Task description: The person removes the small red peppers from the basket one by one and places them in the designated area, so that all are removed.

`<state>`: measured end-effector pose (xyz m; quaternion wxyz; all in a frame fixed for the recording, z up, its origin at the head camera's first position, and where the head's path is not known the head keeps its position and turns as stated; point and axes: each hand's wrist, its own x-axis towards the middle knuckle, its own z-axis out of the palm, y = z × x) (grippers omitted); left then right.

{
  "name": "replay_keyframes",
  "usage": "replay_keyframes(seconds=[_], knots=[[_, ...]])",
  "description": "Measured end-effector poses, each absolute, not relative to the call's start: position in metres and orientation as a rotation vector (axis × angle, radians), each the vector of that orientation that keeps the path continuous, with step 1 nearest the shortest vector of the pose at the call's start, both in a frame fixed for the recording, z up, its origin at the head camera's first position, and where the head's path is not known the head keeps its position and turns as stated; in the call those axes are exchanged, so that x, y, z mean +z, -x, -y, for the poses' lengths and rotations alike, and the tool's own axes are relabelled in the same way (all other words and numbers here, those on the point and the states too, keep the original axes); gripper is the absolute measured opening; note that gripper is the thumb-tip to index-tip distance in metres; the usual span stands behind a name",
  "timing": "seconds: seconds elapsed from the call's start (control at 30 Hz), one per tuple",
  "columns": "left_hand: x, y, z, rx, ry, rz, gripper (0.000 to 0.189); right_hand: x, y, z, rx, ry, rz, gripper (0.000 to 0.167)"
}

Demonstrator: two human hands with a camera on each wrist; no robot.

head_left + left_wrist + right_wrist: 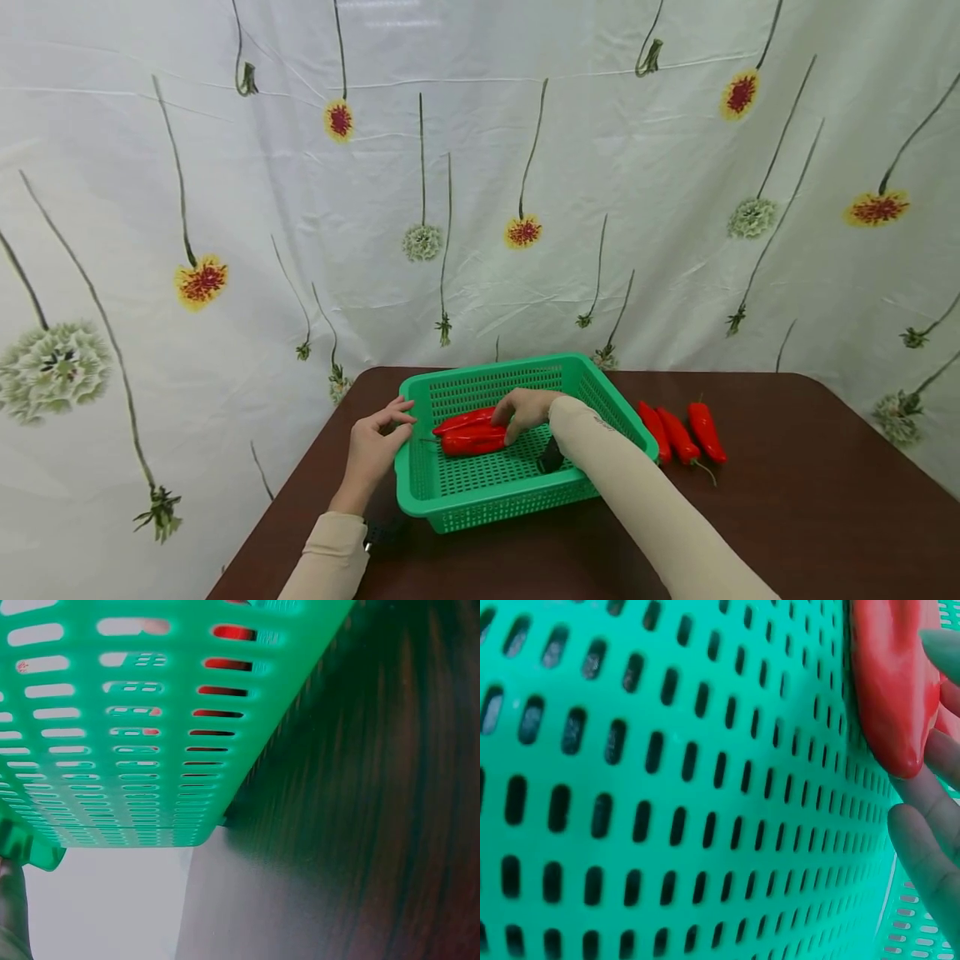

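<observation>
A green perforated basket [517, 498] stands on the dark table. Inside it, toward the left, red peppers [468, 442] lie side by side. My right hand [525, 408] reaches in from the right and holds the blunt end of the nearer pepper. In the right wrist view, fingers [930, 847] and thumb lie around the red pepper [896, 682], just above the basket's mesh. My left hand [378, 442] is at the basket's left rim, its slightly bent fingers spread and touching the edge. Only a sliver of it shows in the left wrist view, beside the basket wall [150, 817].
Three more red peppers [678, 437] lie on the table [780, 467] to the right of the basket. A white curtain with printed flowers [480, 275] hangs behind the table. A dark wrist device [551, 457] sits under my right wrist, inside the basket.
</observation>
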<state>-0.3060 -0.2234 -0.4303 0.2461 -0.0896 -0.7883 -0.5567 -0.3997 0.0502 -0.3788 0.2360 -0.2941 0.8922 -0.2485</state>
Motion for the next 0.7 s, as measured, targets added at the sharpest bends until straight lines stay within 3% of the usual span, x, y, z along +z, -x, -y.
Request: replay_keyframes(seconds=[0.7], knots=[[-0.432,0.3075,0.2246,-1.52,0.221,2.163,0.016,-0.3866,0.4066,-0.0434,-0.672,0.821,-2.401,0.041]])
